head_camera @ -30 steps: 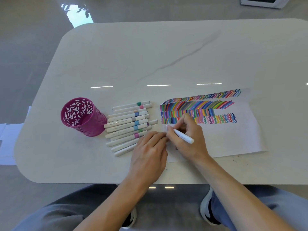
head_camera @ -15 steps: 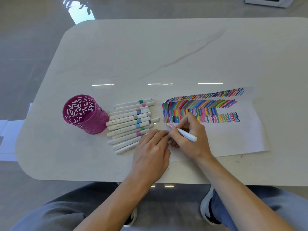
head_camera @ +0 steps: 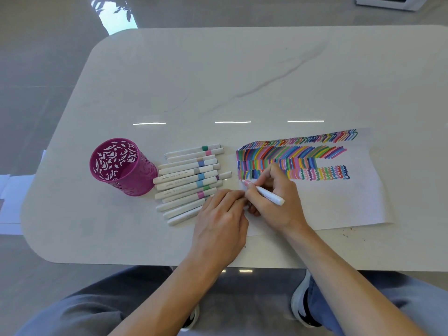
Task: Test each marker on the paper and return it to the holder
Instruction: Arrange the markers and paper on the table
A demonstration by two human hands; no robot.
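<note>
Far left, magenta holder (head_camera: 121,166) upright on table (head_camera: 242,69), no markers seen inside; light mesh, likely to tip if a marker goes in at a slant. Next, row of capped markers (head_camera: 189,180) lying side by side just beside holder, lowest ones running up against left hand (head_camera: 220,224); risk of rolling or scattering if that wrist shifts. Left hand palm down, fingers loosely flat at left edge of paper (head_camera: 339,204), gripping nothing visible; sheet likely to slide or crease under a stroke if that pressure lifts. Right of it, knuckles touching, right hand (head_camera: 278,202) pinching uncapped marker (head_camera: 270,195) in a pen grip, thumb and fingers closed round barrel near the tip. Pink tip poking out up-left of the fingers, at paper's left margin just below lowest row of strokes; tail end jutting down-right past the knuckles. Possible overlap with old strokes, hiding the test mark. Cap not visible.
</note>
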